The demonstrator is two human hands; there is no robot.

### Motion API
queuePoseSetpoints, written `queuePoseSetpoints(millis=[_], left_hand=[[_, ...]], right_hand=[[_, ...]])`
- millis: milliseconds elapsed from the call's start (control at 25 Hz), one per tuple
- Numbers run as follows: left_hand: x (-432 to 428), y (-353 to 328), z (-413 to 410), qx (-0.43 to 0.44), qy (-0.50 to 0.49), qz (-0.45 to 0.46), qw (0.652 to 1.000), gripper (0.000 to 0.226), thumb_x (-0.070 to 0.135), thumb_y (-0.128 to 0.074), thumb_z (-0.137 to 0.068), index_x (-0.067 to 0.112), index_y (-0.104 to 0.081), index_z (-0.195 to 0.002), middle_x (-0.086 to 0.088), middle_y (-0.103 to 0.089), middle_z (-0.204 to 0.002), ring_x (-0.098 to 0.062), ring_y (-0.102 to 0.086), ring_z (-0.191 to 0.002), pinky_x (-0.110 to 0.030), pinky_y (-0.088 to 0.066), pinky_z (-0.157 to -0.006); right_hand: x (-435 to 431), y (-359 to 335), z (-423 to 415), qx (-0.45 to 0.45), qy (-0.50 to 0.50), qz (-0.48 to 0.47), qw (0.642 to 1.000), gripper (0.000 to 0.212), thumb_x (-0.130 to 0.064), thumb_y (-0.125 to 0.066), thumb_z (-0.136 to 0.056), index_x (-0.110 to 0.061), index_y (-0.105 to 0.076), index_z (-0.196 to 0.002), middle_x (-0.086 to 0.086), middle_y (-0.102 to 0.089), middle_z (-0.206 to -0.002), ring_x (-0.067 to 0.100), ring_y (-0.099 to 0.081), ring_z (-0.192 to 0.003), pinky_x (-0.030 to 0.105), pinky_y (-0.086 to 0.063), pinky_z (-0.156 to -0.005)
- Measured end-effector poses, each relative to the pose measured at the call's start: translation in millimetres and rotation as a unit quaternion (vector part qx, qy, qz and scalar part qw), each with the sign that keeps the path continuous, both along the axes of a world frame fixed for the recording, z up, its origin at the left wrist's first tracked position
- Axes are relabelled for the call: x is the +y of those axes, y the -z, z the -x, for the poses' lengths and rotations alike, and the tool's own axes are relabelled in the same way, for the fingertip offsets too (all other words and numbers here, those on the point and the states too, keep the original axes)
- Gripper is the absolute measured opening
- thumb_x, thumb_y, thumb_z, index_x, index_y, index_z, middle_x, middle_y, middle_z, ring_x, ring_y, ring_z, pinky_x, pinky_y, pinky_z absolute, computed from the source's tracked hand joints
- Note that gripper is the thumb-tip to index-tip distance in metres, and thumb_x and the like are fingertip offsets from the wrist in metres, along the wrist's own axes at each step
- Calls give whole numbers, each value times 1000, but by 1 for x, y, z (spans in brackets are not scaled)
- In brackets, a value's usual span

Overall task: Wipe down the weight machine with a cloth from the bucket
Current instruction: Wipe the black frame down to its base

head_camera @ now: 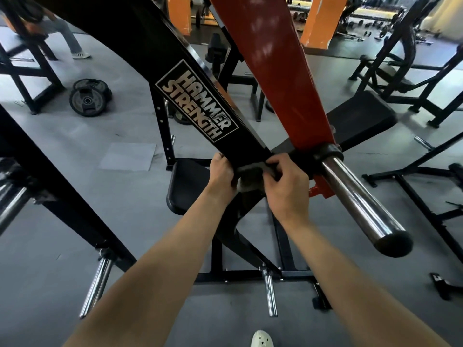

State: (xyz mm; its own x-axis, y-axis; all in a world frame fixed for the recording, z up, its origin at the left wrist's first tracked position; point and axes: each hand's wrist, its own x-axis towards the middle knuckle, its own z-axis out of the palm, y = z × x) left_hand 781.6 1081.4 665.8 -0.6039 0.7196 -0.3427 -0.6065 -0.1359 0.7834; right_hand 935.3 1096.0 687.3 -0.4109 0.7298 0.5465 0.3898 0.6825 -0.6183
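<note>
glossy black beam [190, 96] | both hands pinch crumpled grey cloth [250, 176]

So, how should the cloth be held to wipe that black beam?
Likely by its two ends, one hand from each side: the cloth lies draped across the black beam, so the left hand and right hand can pinch an end each.

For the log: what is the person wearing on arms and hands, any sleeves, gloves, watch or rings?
The left hand and right hand are ungloved, with no rings or watch visible; the left forearm and right forearm are bare to the frame's edge, no sleeve in view.
</note>
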Motion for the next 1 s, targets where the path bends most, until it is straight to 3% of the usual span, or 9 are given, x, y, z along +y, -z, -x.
queuePoseSetpoints(millis=[80,200,280,400,480,640,800,920,1000], left_hand=[[-3,15,-4,16,16,-9,1000,40,23,-54,-92,5,-59,-128,-20,-69,-121,-35,-71,-107,-39,-62,-80],[-14,32,-14,108,53,34,992,29,18,-45,-98,9,-62,-119,-17,-71,-113,-34,-69,-107,-39,-61,-80],[-22,49,-19,228,93,77,966,34,6,-37,-97,19,-65,-112,-15,-69,-106,-32,-67,-100,-46,-57,-91],[-32,47,-21,325,142,132,926,39,3,-35,-100,28,-59,-117,-13,-68,-104,-18,-65,-84,-35,-57,-77],[-34,30,-22,311,97,90,941,40,-5,-42,-94,20,-62,-117,-3,-70,-106,-13,-68,-90,-24,-57,-78],[-30,16,-24,186,54,23,981,43,-12,-47,-82,7,-59,-119,-7,-70,-104,-19,-70,-98,-26,-57,-78],[-39,37,-30,318,188,119,921,43,-6,-61,-88,17,-50,-122,-2,-67,-108,1,-69,-87,-15,-54,-71],[-41,51,-23,385,226,153,882,55,1,-74,-84,21,-44,-126,-2,-62,-120,-4,-66,-105,-17,-55,-80],[-39,41,-20,419,202,145,874,45,2,-70,-87,20,-52,-124,4,-67,-113,3,-67,-98,-15,-53,-81]], right_hand=[[-2,-2,4,-5,-2,-10,1000,21,-6,-72,-90,-11,-64,-108,-6,-66,-91,4,-63,-84,14,-52,-78],[3,20,-10,6,28,72,997,17,-6,-71,-92,-13,-63,-105,-13,-61,-83,0,-62,-75,12,-50,-68],[3,45,-21,-1,63,160,985,15,-7,-70,-93,-14,-63,-104,-10,-65,-86,4,-67,-78,17,-53,-66],[0,65,-24,22,82,284,955,21,-17,-68,-95,-14,-63,-115,-5,-71,-101,15,-73,-92,32,-61,-77],[-1,55,-15,102,69,325,938,27,-21,-64,-96,-21,-61,-123,-9,-70,-112,11,-69,-103,39,-60,-90],[-6,27,4,246,54,359,899,34,-13,-61,-97,-33,-56,-124,-16,-66,-117,-1,-63,-110,21,-52,-96],[-9,54,6,207,95,356,906,43,-14,-60,-97,-22,-50,-138,-13,-63,-122,5,-62,-113,25,-51,-99],[-13,70,4,182,99,403,891,33,-18,-61,-96,-34,-53,-124,-14,-65,-115,10,-64,-111,43,-54,-103],[-12,60,6,229,93,414,876,30,-17,-62,-96,-43,-55,-111,-16,-67,-109,4,-66,-103,34,-55,-98]])
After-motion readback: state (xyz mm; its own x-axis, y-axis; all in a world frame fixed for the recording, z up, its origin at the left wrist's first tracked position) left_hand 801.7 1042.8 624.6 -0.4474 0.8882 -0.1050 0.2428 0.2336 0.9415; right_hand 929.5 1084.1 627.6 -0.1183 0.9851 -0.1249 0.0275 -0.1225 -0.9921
